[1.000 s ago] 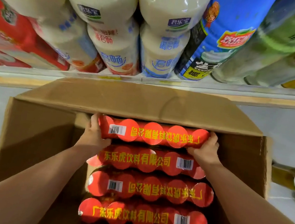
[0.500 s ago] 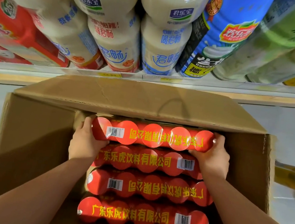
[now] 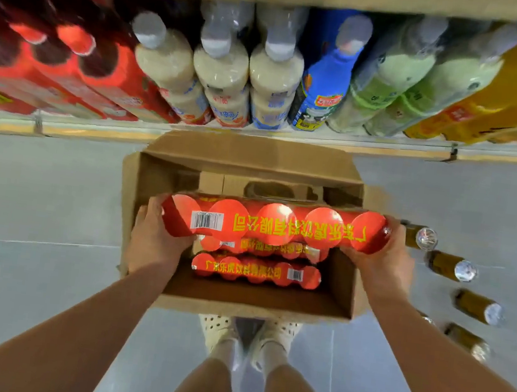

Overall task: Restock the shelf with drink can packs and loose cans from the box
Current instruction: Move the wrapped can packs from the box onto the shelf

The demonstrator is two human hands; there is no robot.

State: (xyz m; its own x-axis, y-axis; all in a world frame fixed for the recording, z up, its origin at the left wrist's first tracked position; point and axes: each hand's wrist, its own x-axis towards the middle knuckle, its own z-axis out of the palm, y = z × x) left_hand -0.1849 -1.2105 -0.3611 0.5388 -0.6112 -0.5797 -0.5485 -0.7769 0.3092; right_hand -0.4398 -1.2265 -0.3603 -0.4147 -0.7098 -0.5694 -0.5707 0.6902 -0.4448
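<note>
Holding the red shrink-wrapped pack of 5 drink cans above the open brown cardboard box, left hand and right hand clamping its ends; likely heavy, stiff, film slippery, best cradled underneath.

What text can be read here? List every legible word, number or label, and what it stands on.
"广东乐虎饮料有限公司", yellow, upside down: red shrink-wrapped can pack held in both hands.
"广东乐虎饮料有限公司", upright: nearest red pack in the cardboard box.
Barcode digits on the packs: too small.
Shelf bottle labels: blurred, unreadable.
</note>
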